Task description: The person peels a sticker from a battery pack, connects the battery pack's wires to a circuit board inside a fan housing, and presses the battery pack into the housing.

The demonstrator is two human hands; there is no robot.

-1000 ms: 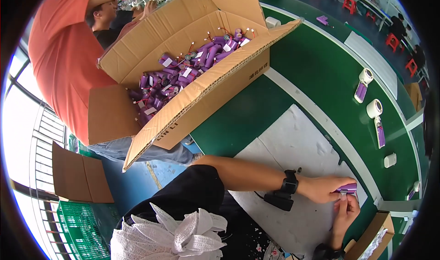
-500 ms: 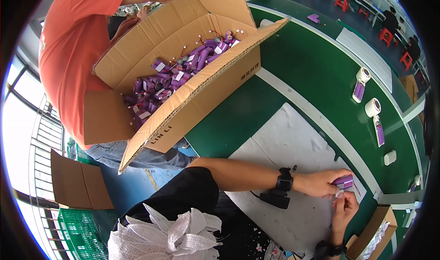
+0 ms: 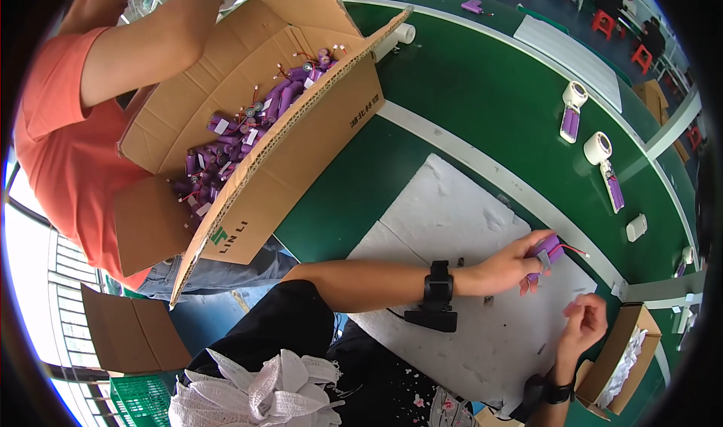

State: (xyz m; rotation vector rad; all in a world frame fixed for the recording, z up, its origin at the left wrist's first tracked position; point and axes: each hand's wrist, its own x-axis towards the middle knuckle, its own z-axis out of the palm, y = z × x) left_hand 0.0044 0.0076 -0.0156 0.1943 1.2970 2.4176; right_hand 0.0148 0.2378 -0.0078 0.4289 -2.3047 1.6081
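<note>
Fingers of left hand closed around a purple battery pack, held just above white foam sheet on green table; thin red wire trailing from pack's far end. Right hand just beside and nearer, fingers loosely curled, probably pinching something small, though too small to tell. Black wrist device strapped on left forearm. Upper left: another person in an orange shirt tilting a large cardboard box, many purple packs heaped inside. Farther along table, two white tape rolls with purple packs lying beside them. Lower right, small open carton at table edge, near right wrist.
</note>
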